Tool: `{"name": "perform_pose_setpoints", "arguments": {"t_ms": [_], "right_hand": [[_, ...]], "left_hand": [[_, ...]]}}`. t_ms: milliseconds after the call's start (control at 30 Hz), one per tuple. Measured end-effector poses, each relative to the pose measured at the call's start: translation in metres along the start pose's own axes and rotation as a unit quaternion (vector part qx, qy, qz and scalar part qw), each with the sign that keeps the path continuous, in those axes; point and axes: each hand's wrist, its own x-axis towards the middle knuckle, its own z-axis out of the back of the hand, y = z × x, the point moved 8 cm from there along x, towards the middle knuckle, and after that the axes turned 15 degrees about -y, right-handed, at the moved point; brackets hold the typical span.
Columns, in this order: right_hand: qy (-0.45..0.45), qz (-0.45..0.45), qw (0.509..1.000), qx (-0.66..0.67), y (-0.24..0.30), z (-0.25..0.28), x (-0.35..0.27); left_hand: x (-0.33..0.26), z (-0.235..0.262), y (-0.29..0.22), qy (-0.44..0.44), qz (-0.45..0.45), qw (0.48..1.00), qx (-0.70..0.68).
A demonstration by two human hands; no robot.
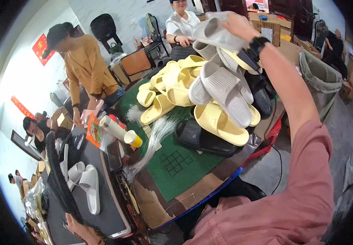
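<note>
My right hand (242,26), with a dark watch on the wrist, reaches over the far side of the pile. Its fingers close on a pale grey slipper (211,30), which looks translucent or wrapped in clear plastic. Below it, grey slippers (223,87) and yellow slippers (221,124) are heaped together. A black slipper (203,136) lies under the near edge of the heap, and another black one (260,96) at its right. To the left of the heap, clear plastic strands (156,136) trail across the green mat (174,171). My left hand is out of the picture.
A paper cup (133,139) and a pale bottle (112,128) stand left of the mat. White slippers (90,188) lie on a dark side table (107,216), with another person's hand (78,228) by its edge. Co-workers stand or sit around. A lined bin (321,77) is at right.
</note>
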Motion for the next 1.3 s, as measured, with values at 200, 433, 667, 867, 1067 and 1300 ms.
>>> {"name": "perform_pose_setpoints", "arguments": {"t_ms": [200, 433, 667, 867, 1067, 1300], "right_hand": [[-0.069, -0.072, 0.993, 0.07, -0.037, -0.014, -0.042], [-0.15, 0.092, 0.922, 0.344, 0.042, 0.069, -0.109], [0.254, 0.262, 0.83, 0.421, 0.17, 0.057, -0.311], [0.299, 0.307, 0.842, 0.329, 0.197, 0.012, -0.392], [0.317, 0.301, 0.853, 0.286, 0.211, -0.006, -0.4], [0.431, 0.245, 0.825, 0.272, 0.223, -0.015, -0.413]], "left_hand": [[-0.12, -0.02, -0.108, 0.179, -0.267, 0.936, -0.146], [-0.216, -0.074, -0.164, 0.396, -0.127, 0.885, -0.21], [-0.288, -0.109, -0.176, 0.42, -0.486, 0.738, -0.206], [-0.279, -0.137, -0.132, 0.339, -0.439, 0.831, -0.037], [-0.323, -0.094, -0.128, 0.396, -0.304, 0.863, -0.079], [-0.344, -0.109, -0.117, 0.458, -0.263, 0.843, -0.097]]}}
